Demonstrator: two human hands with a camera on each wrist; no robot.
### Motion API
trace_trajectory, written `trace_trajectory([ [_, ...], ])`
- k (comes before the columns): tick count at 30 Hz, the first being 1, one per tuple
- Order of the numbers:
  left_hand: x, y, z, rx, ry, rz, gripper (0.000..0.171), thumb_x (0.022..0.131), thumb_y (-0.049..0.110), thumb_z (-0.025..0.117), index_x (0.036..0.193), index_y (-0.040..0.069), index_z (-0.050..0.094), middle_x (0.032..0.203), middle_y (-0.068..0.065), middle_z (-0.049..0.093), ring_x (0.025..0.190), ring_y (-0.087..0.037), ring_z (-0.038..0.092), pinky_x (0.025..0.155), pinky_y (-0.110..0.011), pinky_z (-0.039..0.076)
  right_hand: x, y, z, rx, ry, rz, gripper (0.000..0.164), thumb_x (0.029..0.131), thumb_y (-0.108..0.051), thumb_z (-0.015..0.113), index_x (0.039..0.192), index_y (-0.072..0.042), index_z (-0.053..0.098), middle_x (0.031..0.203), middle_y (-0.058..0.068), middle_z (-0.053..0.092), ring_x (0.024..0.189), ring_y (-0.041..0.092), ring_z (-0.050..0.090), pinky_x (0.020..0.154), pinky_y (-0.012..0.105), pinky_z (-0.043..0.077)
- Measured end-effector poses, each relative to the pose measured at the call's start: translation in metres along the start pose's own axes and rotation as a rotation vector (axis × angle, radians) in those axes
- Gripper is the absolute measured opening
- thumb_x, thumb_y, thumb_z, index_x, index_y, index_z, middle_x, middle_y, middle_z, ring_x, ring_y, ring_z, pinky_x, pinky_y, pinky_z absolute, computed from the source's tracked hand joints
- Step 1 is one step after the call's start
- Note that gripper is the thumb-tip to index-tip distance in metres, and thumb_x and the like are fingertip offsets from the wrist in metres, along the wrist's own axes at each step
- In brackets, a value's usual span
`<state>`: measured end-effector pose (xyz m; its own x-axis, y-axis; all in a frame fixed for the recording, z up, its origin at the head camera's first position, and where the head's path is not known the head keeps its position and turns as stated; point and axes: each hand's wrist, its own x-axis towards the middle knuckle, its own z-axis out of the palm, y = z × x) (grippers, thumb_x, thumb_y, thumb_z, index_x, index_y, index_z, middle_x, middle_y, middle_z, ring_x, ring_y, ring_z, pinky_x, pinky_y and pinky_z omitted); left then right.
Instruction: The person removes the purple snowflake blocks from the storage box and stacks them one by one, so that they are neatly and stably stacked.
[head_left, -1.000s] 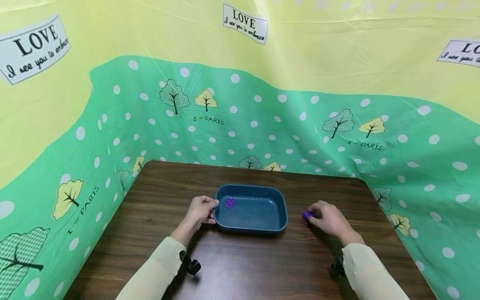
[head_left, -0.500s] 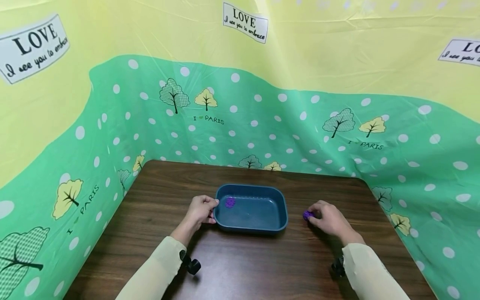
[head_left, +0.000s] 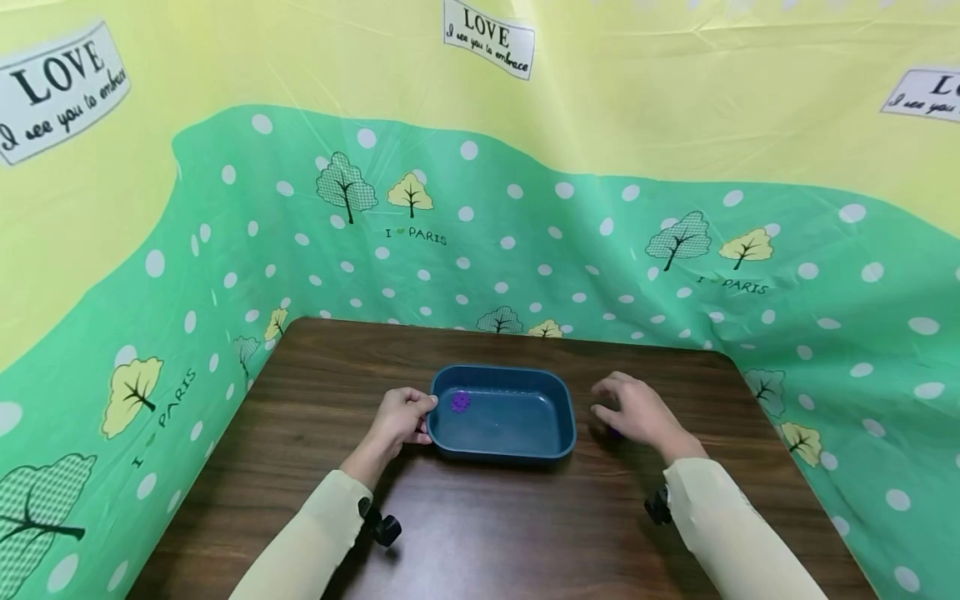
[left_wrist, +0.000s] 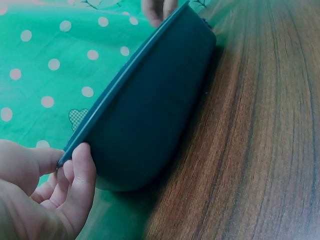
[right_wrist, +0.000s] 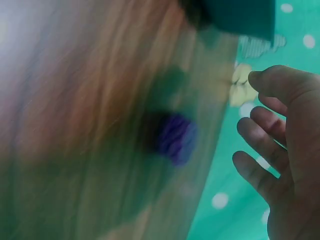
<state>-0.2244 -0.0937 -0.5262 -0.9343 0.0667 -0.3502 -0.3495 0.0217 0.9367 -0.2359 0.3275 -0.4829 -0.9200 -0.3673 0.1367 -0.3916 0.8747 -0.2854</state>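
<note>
A dark blue rectangular plastic basin (head_left: 495, 457) stands on the table. My left hand (head_left: 397, 421) pinches its left rim between thumb and fingers, as the left wrist view also shows. Inside the basin, near its left end, lies a flat purple flower-shaped piece (head_left: 461, 402). To the right of the basin, my right hand (head_left: 636, 410) hovers over the table with loosely bent fingers and nothing in them. Below it sits a small purple lump with a ridged side (right_wrist: 176, 139), blurred in the right wrist view and mostly covered by the hand in the head view.
The brown wood-grain table (head_left: 480, 533) ends at a green and yellow printed cloth (head_left: 450, 283) at the back and sides. Black wrist cameras (head_left: 387, 531) sit under both forearms.
My right hand has let go of the purple lump and moved up and left toward the basin, leaving the lump on the table. The left hand keeps its hold on the rim.
</note>
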Motion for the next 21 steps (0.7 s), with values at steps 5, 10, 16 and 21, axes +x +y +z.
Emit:
trace_trajectory([
  [5, 0.001, 0.002, 0.000, 0.002, -0.002, -0.003, 0.030, 0.102, 0.017, 0.065, 0.118, -0.008, 0.062, 0.082, -0.019, 0.060, 0.060, -0.019, 0.060, 0.056, -0.035, 0.064, 0.018, -0.021, -0.001, -0.001, 0.009, -0.045, 0.026, 0.092, -0.020, 0.074, 0.116, -0.009, 0.073, 0.107, 0.004, 0.067, 0.090, 0.020, 0.062, 0.077, 0.043, 0.058],
  [10, 0.002, 0.002, 0.001, 0.000, -0.002, -0.001, 0.029, 0.101, 0.015, 0.065, 0.117, -0.009, 0.062, 0.079, -0.017, 0.059, 0.059, -0.018, 0.059, 0.054, -0.034, 0.063, 0.032, -0.037, 0.000, 0.011, 0.002, -0.058, 0.025, 0.094, -0.016, 0.070, 0.118, -0.009, 0.072, 0.112, 0.004, 0.067, 0.097, 0.023, 0.066, 0.084, 0.047, 0.060],
  [16, 0.002, 0.001, 0.000, -0.002, 0.003, 0.001, 0.028, 0.101, 0.015, 0.065, 0.116, -0.009, 0.062, 0.079, -0.017, 0.059, 0.060, -0.018, 0.060, 0.053, -0.033, 0.063, 0.048, -0.058, 0.004, 0.021, -0.005, -0.099, 0.026, 0.094, -0.019, 0.072, 0.119, -0.010, 0.073, 0.111, 0.003, 0.066, 0.092, 0.020, 0.065, 0.079, 0.043, 0.060],
  [21, 0.002, 0.002, 0.001, 0.000, -0.002, -0.001, 0.029, 0.101, 0.015, 0.065, 0.116, -0.010, 0.062, 0.080, -0.018, 0.059, 0.059, -0.018, 0.059, 0.053, -0.033, 0.063, 0.060, -0.079, 0.014, 0.027, -0.043, -0.108, 0.027, 0.095, -0.023, 0.074, 0.119, -0.012, 0.073, 0.111, 0.002, 0.066, 0.088, 0.017, 0.063, 0.076, 0.038, 0.059],
])
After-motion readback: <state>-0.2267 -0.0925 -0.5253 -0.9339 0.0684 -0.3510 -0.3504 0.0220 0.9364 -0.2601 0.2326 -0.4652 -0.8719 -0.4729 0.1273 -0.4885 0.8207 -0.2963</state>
